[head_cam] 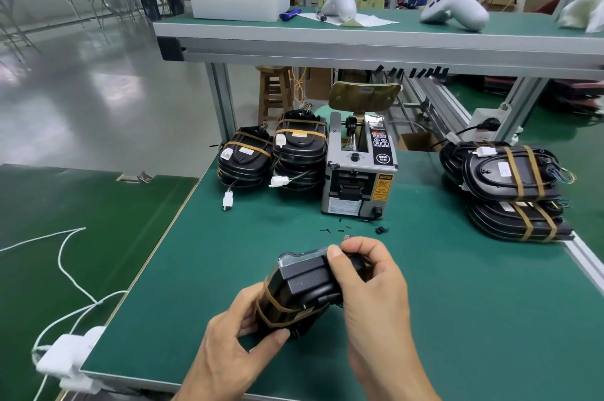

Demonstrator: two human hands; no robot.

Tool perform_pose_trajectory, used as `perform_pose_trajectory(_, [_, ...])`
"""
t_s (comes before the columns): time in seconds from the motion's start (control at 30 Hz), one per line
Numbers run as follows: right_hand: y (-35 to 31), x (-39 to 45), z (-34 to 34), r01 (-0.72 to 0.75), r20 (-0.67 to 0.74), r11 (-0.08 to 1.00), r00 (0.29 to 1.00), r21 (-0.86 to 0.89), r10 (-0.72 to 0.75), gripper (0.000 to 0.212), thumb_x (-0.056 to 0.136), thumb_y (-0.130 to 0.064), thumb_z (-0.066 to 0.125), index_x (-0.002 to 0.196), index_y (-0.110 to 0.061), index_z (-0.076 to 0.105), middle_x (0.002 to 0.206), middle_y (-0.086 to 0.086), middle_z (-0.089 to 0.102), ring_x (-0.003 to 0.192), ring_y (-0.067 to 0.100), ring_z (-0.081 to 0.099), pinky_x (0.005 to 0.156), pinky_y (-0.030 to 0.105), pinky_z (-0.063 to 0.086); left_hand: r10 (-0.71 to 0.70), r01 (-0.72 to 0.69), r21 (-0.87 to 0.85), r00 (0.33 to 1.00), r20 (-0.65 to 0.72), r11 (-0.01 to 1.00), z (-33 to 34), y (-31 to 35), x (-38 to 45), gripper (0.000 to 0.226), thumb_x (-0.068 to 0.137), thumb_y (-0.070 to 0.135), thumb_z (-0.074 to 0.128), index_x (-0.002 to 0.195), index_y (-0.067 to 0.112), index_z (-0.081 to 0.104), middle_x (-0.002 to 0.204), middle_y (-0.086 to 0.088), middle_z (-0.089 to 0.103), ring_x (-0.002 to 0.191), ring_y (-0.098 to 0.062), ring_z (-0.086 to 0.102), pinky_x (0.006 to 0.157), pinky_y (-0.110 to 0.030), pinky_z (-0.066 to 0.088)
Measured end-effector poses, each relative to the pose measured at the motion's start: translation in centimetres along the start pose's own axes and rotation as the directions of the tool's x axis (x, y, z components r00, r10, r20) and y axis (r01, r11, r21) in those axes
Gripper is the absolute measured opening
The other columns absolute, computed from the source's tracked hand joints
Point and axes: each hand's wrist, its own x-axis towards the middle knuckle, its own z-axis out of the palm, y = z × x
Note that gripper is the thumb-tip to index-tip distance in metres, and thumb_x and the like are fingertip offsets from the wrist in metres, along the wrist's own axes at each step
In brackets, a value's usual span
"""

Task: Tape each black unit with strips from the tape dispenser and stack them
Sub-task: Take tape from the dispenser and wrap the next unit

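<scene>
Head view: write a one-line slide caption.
Both hands, left hand and right hand, grip a taped black unit before the tape dispenser.

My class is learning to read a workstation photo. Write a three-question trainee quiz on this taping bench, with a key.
1. True or false: both hands grip one black unit.
2. Which side of the tape dispenser holds two stacks standing side by side?
3. The held unit's tape is: A brown, B blue, C white.

Key: 1 true: left hand and right hand hold it. 2 the left. 3 A.
</scene>
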Motion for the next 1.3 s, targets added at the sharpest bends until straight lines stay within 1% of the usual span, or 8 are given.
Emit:
perform_pose_trajectory(0.17, [0.3,-0.1,0.4,0.005,0.023,0.999,1.000,0.039,-0.006,0.018,0.094,-0.016,0.073,0.091,-0.033,0.070,0.112,0.013,0.066,0.095,0.021,0.061,0.098,0.052,0.051,-0.002,0.002,0.001,1.000,-0.009,1.000,-0.1,0.1,0.0,0.061,0.089,0.054,0.080,0.143,0.039,0.055,0.116,0.002,0.079,0.098,-0.017,0.080,0.088,-0.031,0.064])
perform_pose_trajectory(0.4, [0.3,0.3,0.2,-0.012,0.051,0.999,0.999,0.032,0.010,0.022,0.100,-0.018,0.065,0.092,-0.037,0.071,0.106,0.008,0.067,0.088,0.018,0.059,0.085,0.040,0.050,-0.009,0.009,0.010,1.000,-0.010,1.000,-0.2,0.1,-0.1,0.062,0.089,0.047,0.082,0.143,0.038,0.055,0.115,0.002,0.079,0.099,-0.017,0.080,0.089,-0.032,0.065])
perform_pose_trajectory(0.5, [0.4,0.3,-0.2,0.022,0.074,1.000,0.997,-0.021,-0.020,0.009,0.092,-0.029,0.076,0.095,-0.035,0.070,0.106,0.003,0.067,0.092,0.018,0.063,0.092,0.045,0.053,-0.008,0.008,0.001,1.000,0.001,1.000,-0.2,0.1,-0.1,0.062,0.089,0.047,0.082,0.144,0.035,0.055,0.116,0.002,0.079,0.101,-0.018,0.080,0.090,-0.031,0.064])
perform_pose_trajectory(0.63, [0.4,0.3,-0.4,0.070,0.116,0.993,0.992,-0.097,-0.059,0.025,0.082,-0.038,0.086,0.099,-0.036,0.068,0.107,0.002,0.067,0.097,0.017,0.065,0.094,0.044,0.055,-0.009,0.009,-0.002,1.000,0.001,1.000,-0.2,-0.2,-0.2,0.064,0.087,0.034,0.083,0.144,0.038,0.055,0.119,0.001,0.079,0.102,-0.019,0.079,0.091,-0.032,0.063])
perform_pose_trajectory(1.03, [0.2,0.3,-1.1,0.176,0.221,0.938,0.969,-0.299,-0.112,0.057,0.056,-0.071,0.073,0.106,-0.052,0.053,0.112,-0.025,0.057,0.108,-0.011,0.055,0.081,0.008,0.041,-0.022,0.022,-0.020,1.000,0.016,1.000,-0.3,-0.4,0.1,0.060,0.090,0.034,0.081,0.144,0.035,0.055,0.122,-0.001,0.077,0.104,-0.020,0.079,0.092,-0.028,0.062])
perform_pose_trajectory(1.13, [0.2,0.2,-1.2,0.164,0.236,0.941,0.967,-0.296,-0.094,0.059,0.057,-0.075,0.070,0.109,-0.053,0.052,0.115,-0.027,0.055,0.108,-0.013,0.054,0.085,0.014,0.044,-0.052,0.053,-0.035,0.998,0.022,0.998,-0.3,-0.3,0.2,0.061,0.091,0.046,0.081,0.145,0.036,0.054,0.124,-0.002,0.077,0.106,-0.021,0.078,0.093,-0.030,0.062])
perform_pose_trajectory(1.2, [0.3,0.4,-1.2,0.121,0.202,0.970,0.976,-0.210,-0.078,0.052,0.064,-0.074,0.070,0.107,-0.047,0.059,0.111,-0.016,0.062,0.102,-0.003,0.061,0.091,0.034,0.054,-0.066,0.067,-0.032,0.998,0.022,0.997,-0.3,-0.1,0.3,0.062,0.090,0.053,0.080,0.145,0.038,0.054,0.123,-0.001,0.077,0.104,-0.020,0.078,0.093,-0.030,0.062])
perform_pose_trajectory(1.3, [0.6,0.6,-1.1,0.127,0.132,0.971,0.986,-0.200,-0.102,0.030,0.080,-0.052,0.081,0.100,-0.041,0.061,0.106,-0.009,0.064,0.096,0.004,0.062,0.096,0.048,0.055,-0.057,0.058,-0.020,0.998,0.029,0.998,-0.2,0.0,0.2,0.061,0.091,0.046,0.080,0.146,0.040,0.053,0.124,-0.001,0.077,0.105,-0.020,0.078,0.094,-0.028,0.061])
